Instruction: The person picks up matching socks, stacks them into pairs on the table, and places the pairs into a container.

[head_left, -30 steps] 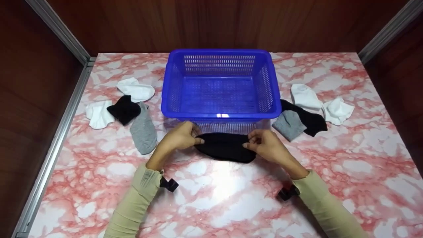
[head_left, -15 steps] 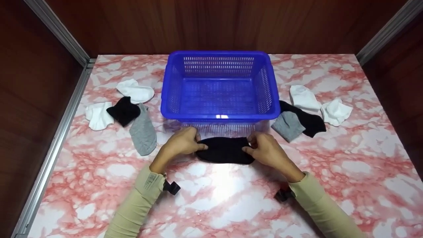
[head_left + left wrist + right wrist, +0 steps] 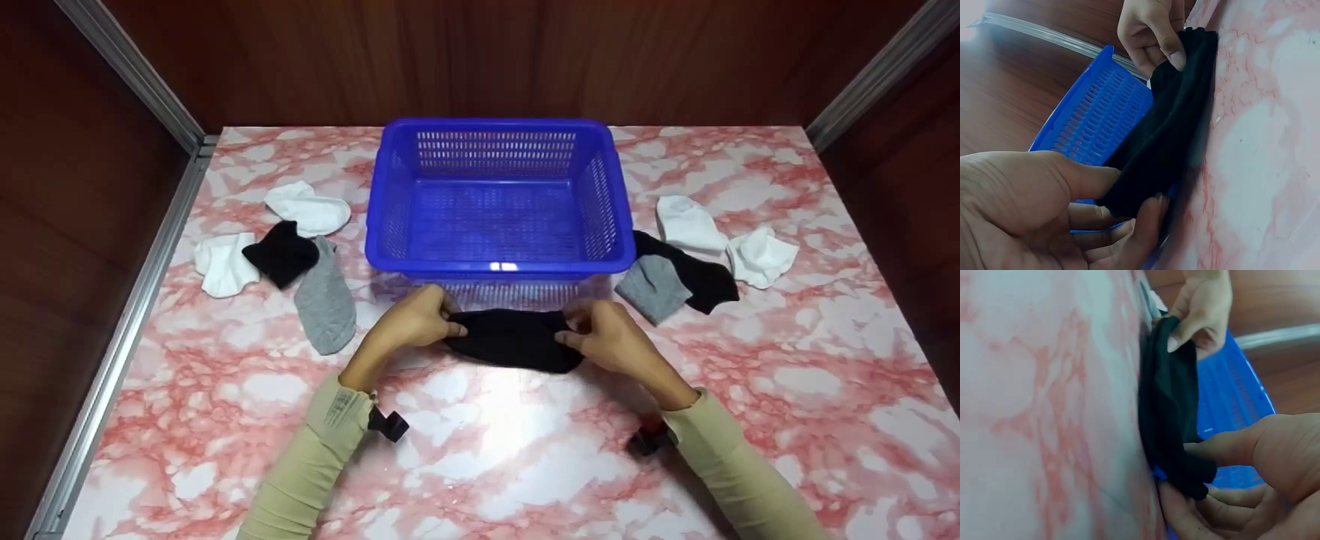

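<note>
A black sock [image 3: 514, 341] is stretched sideways between both hands, just in front of the blue basket. My left hand [image 3: 416, 319] pinches its left end between thumb and fingers. At the other end, my right hand [image 3: 611, 337] pinches the sock's right end, thumb on the near side. The left wrist view shows the sock [image 3: 1157, 124] slightly creased along its length, close over the table. In the right wrist view the sock's end [image 3: 1185, 461] droops a little between thumb and fingers.
Behind the hands stands a blue plastic basket [image 3: 499, 264] with nothing seen inside. Left of it lie white socks [image 3: 307, 210], a black sock [image 3: 281, 253] and a grey sock [image 3: 326, 300]. To its right are white socks [image 3: 690, 225], a black sock [image 3: 705, 277] and a grey sock [image 3: 654, 289].
Over the last second both hands have shifted slightly toward the person's side with the sock held throughout. In the last half second the right hand has moved slightly outward to the right.
</note>
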{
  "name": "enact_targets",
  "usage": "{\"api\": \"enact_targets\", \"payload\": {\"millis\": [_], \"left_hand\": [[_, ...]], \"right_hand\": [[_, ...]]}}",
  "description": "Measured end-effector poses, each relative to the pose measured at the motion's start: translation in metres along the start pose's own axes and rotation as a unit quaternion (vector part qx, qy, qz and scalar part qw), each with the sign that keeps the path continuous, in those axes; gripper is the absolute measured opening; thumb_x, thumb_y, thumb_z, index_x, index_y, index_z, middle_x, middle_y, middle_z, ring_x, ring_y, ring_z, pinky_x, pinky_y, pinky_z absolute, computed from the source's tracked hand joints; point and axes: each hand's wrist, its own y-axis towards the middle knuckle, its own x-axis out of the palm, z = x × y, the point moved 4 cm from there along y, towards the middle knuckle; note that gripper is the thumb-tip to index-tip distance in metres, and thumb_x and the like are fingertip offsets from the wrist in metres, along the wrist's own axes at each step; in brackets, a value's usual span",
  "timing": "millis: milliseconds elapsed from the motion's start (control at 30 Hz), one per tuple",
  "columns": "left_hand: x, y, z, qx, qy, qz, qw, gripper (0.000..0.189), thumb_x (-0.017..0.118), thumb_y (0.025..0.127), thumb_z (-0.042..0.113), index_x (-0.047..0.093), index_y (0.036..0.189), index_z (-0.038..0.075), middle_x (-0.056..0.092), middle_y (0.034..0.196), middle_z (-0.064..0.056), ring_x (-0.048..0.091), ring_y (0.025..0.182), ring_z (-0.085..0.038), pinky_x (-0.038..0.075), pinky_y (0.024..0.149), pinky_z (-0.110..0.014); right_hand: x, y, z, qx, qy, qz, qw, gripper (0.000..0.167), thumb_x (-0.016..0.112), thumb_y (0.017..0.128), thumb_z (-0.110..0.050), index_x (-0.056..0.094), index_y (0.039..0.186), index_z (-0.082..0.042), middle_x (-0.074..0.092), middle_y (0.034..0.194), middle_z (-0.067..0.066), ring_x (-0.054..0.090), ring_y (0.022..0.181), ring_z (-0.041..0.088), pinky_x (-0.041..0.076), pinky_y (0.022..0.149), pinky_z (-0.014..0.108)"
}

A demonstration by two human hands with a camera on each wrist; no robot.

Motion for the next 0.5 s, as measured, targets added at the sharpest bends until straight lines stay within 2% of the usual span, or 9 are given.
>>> {"api": "enact_targets", "payload": {"millis": [133,300,433,500], "left_hand": [[-0.004,0.0002,0.0002,0.002,0.005,0.017,0.9998,0.023,0.086,0.085,0.017,0.081,0.103,0.003,0.069,0.086,0.002,0.055,0.077,-0.013,0.052,0.081,-0.031],[-0.0072,-0.0005,0.0038,0.006,-0.007,0.018,0.9998,0.015,0.082,0.088,0.019,0.08,0.094,0.005,0.067,0.082,0.002,0.055,0.077,-0.014,0.049,0.075,-0.029],[-0.0091,-0.0021,0.0031,0.015,-0.03,0.02,0.9993,0.018,0.079,0.09,0.017,0.081,0.102,0.005,0.078,0.1,-0.006,0.06,0.086,-0.015,0.054,0.085,-0.033],[-0.0106,-0.0051,0.0015,0.016,-0.036,0.022,0.999,0.02,0.079,0.09,0.015,0.082,0.106,0.004,0.08,0.107,-0.009,0.061,0.086,-0.015,0.054,0.086,-0.033]], "right_hand": [[-0.0035,0.0033,0.0044,0.013,0.018,-0.012,0.9997,0.019,0.079,0.09,-0.013,0.073,0.105,-0.004,0.074,0.095,0.009,0.066,0.088,0.019,0.051,0.08,0.033],[-0.0046,0.0055,0.004,0.002,0.057,-0.008,0.9983,0.016,0.082,0.087,-0.011,0.07,0.097,-0.006,0.072,0.092,0.008,0.065,0.086,0.018,0.053,0.08,0.033],[-0.003,0.0042,0.0034,0.003,0.09,-0.008,0.9959,0.016,0.083,0.087,-0.01,0.071,0.097,-0.004,0.073,0.094,0.009,0.065,0.089,0.017,0.056,0.085,0.033],[-0.0022,0.0029,0.0027,0.003,0.101,-0.014,0.9948,0.017,0.083,0.087,-0.01,0.072,0.097,-0.004,0.073,0.094,0.009,0.065,0.089,0.016,0.057,0.084,0.03]]}}
